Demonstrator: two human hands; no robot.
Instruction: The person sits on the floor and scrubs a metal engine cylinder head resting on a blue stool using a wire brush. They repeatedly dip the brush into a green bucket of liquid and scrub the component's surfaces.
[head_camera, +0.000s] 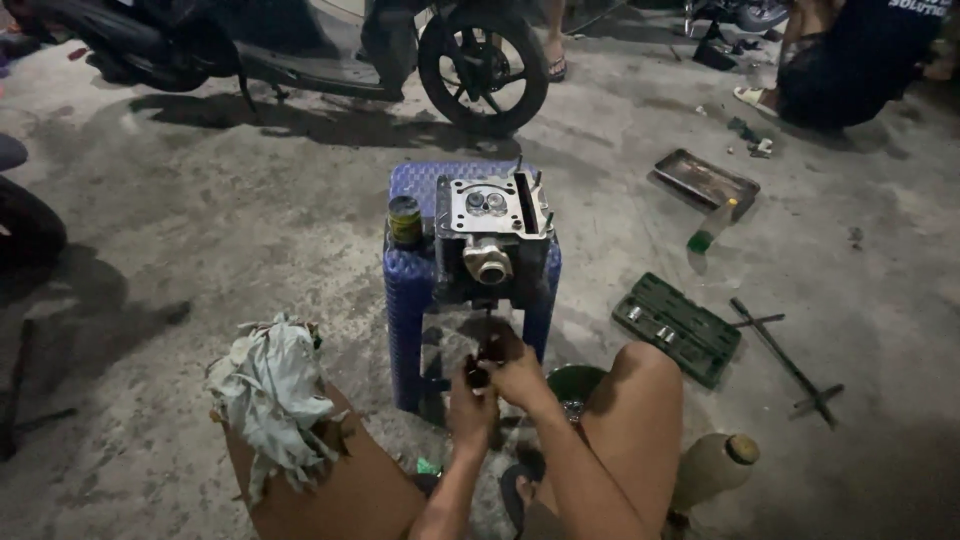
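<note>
- One view only, from the person's head, tilted down and forward over their own knees.
- It sits near the blue stool (410, 280) with the engine part (492, 232), which lies centre frame.
- Farther ahead it takes in the concrete floor (200, 220) and a parked scooter (300, 45) along the top edge.

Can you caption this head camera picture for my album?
Both hands grip a thin rod beneath an engine part on a blue stool.

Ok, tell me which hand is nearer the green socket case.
Right. The right hand is on the side toward the green socket case; the left hand sits lower and farther away.
</note>
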